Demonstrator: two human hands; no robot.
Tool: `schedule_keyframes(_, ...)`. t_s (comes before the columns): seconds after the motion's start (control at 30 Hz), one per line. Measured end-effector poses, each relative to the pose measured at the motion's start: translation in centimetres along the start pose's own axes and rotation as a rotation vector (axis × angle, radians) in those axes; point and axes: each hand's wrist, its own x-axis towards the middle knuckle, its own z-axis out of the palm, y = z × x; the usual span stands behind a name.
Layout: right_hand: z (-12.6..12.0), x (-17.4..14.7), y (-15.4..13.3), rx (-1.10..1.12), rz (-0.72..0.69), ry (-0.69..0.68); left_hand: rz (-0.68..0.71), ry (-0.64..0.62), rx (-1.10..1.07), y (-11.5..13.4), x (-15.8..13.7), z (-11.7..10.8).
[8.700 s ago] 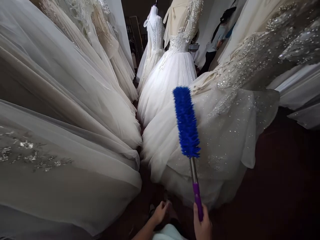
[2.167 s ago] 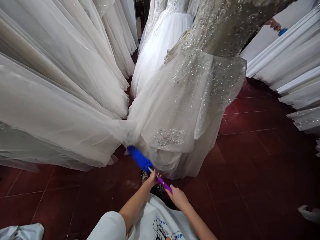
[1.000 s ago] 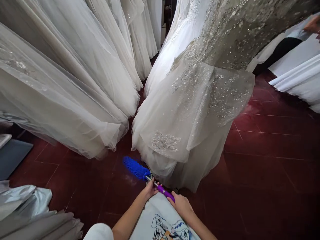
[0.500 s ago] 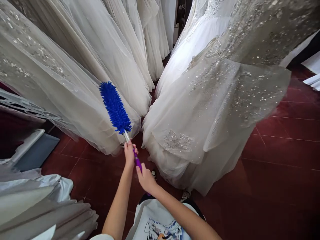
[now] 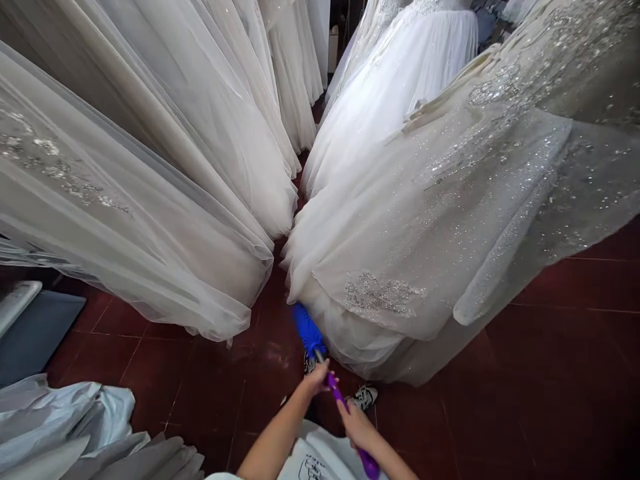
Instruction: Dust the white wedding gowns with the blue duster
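A duster with a fluffy blue head [image 5: 309, 330] and a purple handle is in both my hands, low over the floor. My left hand [image 5: 318, 378] wraps round the duster near the base of its head. Further back, my right hand [image 5: 356, 427] closes on the purple handle, whose end sticks out behind it. The blue head touches or lies right beside the hem of a sparkly white gown [image 5: 370, 220] on the right; part of it seems hidden by the tulle.
Several long white gowns [image 5: 210, 133] hang on the left, hems near the dark red tiled floor [image 5: 210, 387]. A grey panel [image 5: 43, 333] stands at the left edge. Pale fabric [image 5: 90, 427] spreads at lower left. My shoe [image 5: 365, 397] is by the gown's hem.
The duster has come down and to the right, from in front of the left gowns to the hem of the right gown. Both hands moved with it, still gripping. The view has shifted.
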Motion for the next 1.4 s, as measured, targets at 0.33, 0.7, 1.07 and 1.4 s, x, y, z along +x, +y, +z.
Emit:
schedule_keyframes(0.33, 5.4, -3.7, -10.1, 0.040, -0.668, 0.097, 0.927, 0.453, -0.178, 9.9, -12.7, -8.0)
schedule_keyframes(0.7, 14.4, 2.2, -17.1, 0.205, -0.047, -0.303, 0.283, 0.606, 0.071, 8.4, -5.7, -18.7)
schedule_keyframes(1.07, 5.7, -4.9, -10.9, -0.159, -0.284, -0.207, 0.287, 0.326, -0.283, 1.2, -9.6, -15.5)
schedule_keyframes(1.4, -4.1, -15.3, 1.1, -0.188, -0.016, 0.314, -0.160, -0.722, -0.039, 1.7, -10.3, 0.3)
